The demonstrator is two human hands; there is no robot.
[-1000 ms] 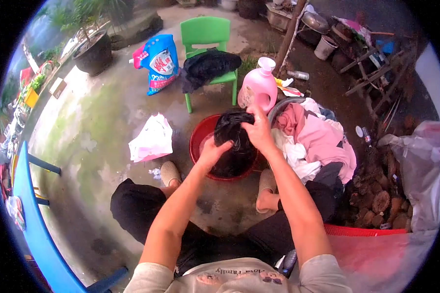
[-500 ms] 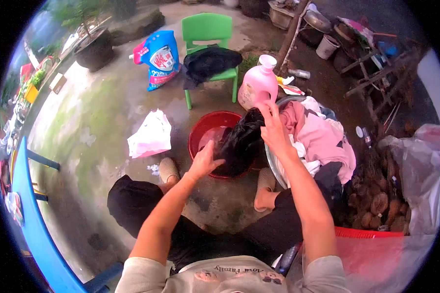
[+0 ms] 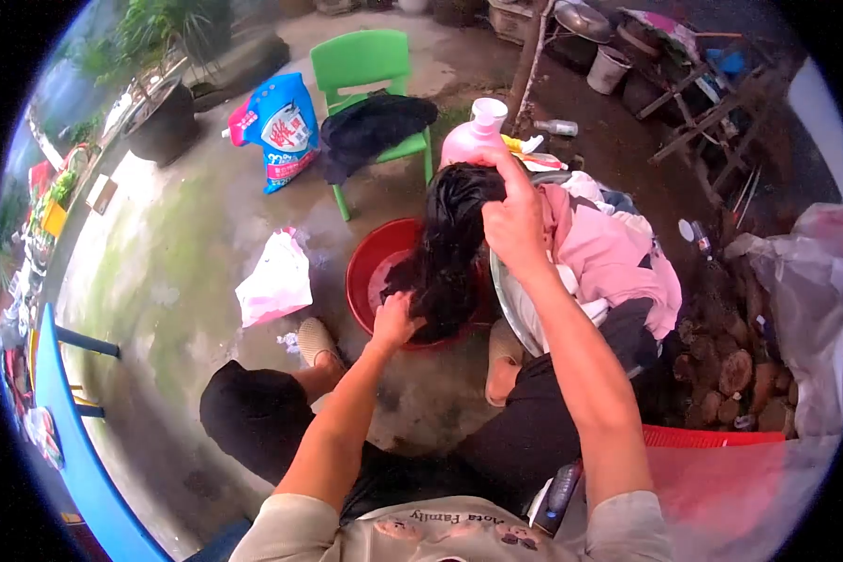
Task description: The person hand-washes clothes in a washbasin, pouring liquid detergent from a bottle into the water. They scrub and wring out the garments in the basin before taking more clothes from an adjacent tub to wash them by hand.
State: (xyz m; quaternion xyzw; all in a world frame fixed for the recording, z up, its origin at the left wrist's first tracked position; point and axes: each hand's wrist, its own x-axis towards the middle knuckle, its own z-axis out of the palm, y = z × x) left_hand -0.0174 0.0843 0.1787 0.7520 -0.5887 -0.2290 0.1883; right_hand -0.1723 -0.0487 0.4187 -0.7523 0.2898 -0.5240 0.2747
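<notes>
A wet black garment (image 3: pixel 451 239) hangs stretched over the red basin (image 3: pixel 354 281), which has pinkish water in it. My right hand (image 3: pixel 515 211) is closed on the garment's upper end, above the basin's right side. Lower down, my left hand (image 3: pixel 398 320) grips the garment's bottom part at the basin's near rim, its fingertips partly hidden in the cloth. A pink detergent bottle (image 3: pixel 468 140) stands just behind my right hand. To the right, a tub (image 3: pixel 512 304) is heaped with pink and white clothes (image 3: pixel 595 248).
A green chair (image 3: pixel 361 61) with a dark garment (image 3: pixel 379 131) on it stands beyond the basin, beside a blue detergent bag (image 3: pixel 286 131). White cloth or paper (image 3: pixel 276 281) lies left of the basin. A blue bench (image 3: pixel 75 450) borders the left; firewood (image 3: pixel 735 375) lies right.
My right hand has raised the garment's upper end and closed around it. My left hand has moved slightly down and closed on the lower part. The view has shifted a little.
</notes>
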